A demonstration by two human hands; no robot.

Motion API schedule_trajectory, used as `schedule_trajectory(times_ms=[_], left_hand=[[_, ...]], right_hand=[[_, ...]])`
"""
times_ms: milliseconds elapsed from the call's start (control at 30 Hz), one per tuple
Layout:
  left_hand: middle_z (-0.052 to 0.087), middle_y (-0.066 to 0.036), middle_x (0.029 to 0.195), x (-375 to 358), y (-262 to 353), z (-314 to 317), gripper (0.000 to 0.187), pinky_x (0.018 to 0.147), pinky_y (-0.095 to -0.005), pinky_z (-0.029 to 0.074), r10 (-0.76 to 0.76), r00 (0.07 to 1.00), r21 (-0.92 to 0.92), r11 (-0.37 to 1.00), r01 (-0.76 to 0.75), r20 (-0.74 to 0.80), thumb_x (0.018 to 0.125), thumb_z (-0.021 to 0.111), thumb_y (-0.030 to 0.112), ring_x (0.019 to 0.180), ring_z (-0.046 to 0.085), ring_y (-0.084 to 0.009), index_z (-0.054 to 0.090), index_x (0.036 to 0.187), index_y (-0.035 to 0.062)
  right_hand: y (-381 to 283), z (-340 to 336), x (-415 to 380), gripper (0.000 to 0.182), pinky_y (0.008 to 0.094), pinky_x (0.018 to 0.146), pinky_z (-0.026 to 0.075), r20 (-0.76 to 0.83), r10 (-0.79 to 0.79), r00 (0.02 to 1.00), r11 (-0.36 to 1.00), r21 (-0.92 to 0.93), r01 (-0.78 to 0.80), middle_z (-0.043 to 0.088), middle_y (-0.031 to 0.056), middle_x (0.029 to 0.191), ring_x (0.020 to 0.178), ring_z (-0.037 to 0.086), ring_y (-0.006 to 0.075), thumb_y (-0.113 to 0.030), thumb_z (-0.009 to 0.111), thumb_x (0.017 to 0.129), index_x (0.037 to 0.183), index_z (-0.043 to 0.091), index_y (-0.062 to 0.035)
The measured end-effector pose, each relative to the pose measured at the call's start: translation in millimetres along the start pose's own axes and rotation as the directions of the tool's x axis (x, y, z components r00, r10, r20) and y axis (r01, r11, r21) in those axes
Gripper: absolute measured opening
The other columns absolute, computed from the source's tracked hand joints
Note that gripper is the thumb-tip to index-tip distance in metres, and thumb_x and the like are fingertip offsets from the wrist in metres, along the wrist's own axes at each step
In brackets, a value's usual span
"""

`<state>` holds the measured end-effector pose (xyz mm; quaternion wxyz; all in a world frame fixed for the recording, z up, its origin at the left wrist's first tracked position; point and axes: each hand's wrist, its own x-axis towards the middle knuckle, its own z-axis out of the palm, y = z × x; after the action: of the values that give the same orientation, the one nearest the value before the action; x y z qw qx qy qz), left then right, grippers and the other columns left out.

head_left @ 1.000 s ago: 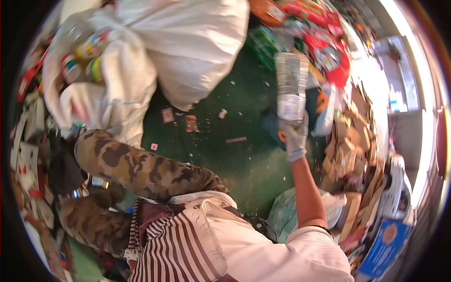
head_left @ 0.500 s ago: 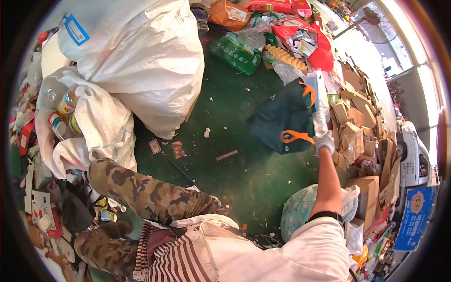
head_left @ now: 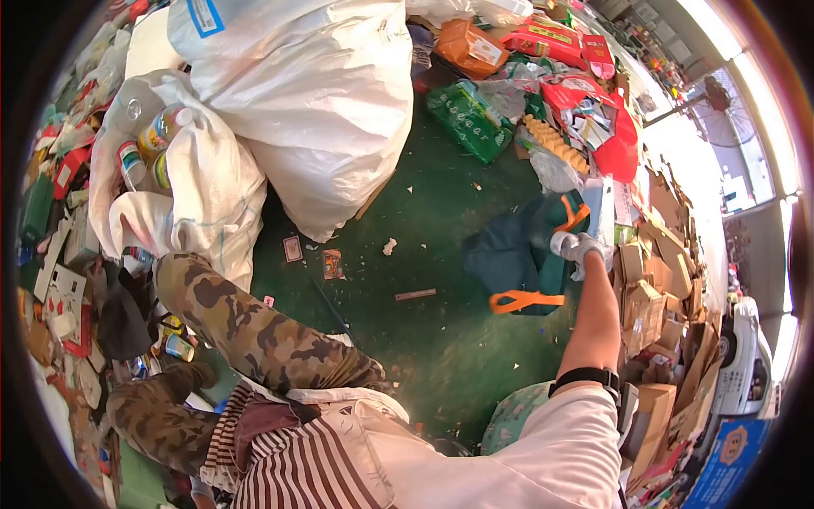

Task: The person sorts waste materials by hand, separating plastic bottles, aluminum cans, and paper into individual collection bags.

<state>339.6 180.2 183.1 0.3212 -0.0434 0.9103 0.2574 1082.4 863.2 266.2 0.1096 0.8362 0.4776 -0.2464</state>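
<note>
My right hand [head_left: 583,251], in a pale grey glove, reaches out at the right, over the side of a dark green cloth bag [head_left: 502,248]. Its fingers are curled, and a small white rounded thing [head_left: 560,243] shows at their tips; what it is I cannot make out. The bag slumps on the green floor, with one orange handle [head_left: 527,301] at its near side and another [head_left: 572,212] at its far side. Just beyond my hand stands a clear plastic container [head_left: 600,208]. My left hand is out of view.
Large white sacks [head_left: 322,110] stand at the left, one holding bottles [head_left: 161,131]. Flattened cardboard [head_left: 644,305] is piled along the right. Red and green packaging [head_left: 471,119] lies at the back. Small scraps and a flat strip [head_left: 415,294] lie on the green floor [head_left: 441,348].
My right hand has shifted from beside the bag and the clear container to over the bag's side. The bag's near handle has swung toward me. The whole view has shifted too.
</note>
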Motion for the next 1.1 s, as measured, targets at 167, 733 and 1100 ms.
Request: schedule_trajectory(times_ms=[167,733,1100], left_hand=[[0.061,-0.008,0.097,-3,-29,-16,0.027,0.083,-0.0290,0.043,-0.036,0.999,-0.022,0.999,0.036,-0.007,0.083,0.053,0.016,0.092,0.055,-0.0211,0.057,0.108,0.0059],[0.062,-0.002,0.081,-50,-69,-38,0.030,0.068,-0.0266,0.046,-0.081,0.991,-0.255,0.966,0.052,-0.106,0.074,0.065,0.027,0.073,0.055,-0.0131,0.063,0.097,0.0075],[0.061,-0.001,0.077,20,-37,-50,0.024,0.053,-0.0262,0.046,-0.182,0.981,-0.570,0.815,0.109,-0.072,0.079,0.064,0.024,0.062,0.056,-0.0101,0.062,0.099,0.0104]], right_hand=[[-44,26,-76,0.070,0.0351,0.096,0.038,-0.617,-0.055,0.785,0.970,-0.220,-0.106,0.048,0.0098,0.127,0.117,0.046,0.0253,-0.038,0.064,0.072,0.133,0.037,-0.0161],[-157,109,-94,0.022,0.0336,0.071,0.048,-0.598,-0.564,0.570,0.674,0.065,0.736,0.063,0.0133,0.088,0.079,0.058,0.0258,-0.010,0.059,0.078,0.097,0.059,0.0024],[-277,92,-75,0.024,0.0330,0.086,0.041,-0.255,-0.877,0.406,0.450,-0.143,0.882,0.057,0.0131,0.106,0.098,0.051,0.0251,-0.016,0.048,0.081,0.100,0.060,-0.0080]])
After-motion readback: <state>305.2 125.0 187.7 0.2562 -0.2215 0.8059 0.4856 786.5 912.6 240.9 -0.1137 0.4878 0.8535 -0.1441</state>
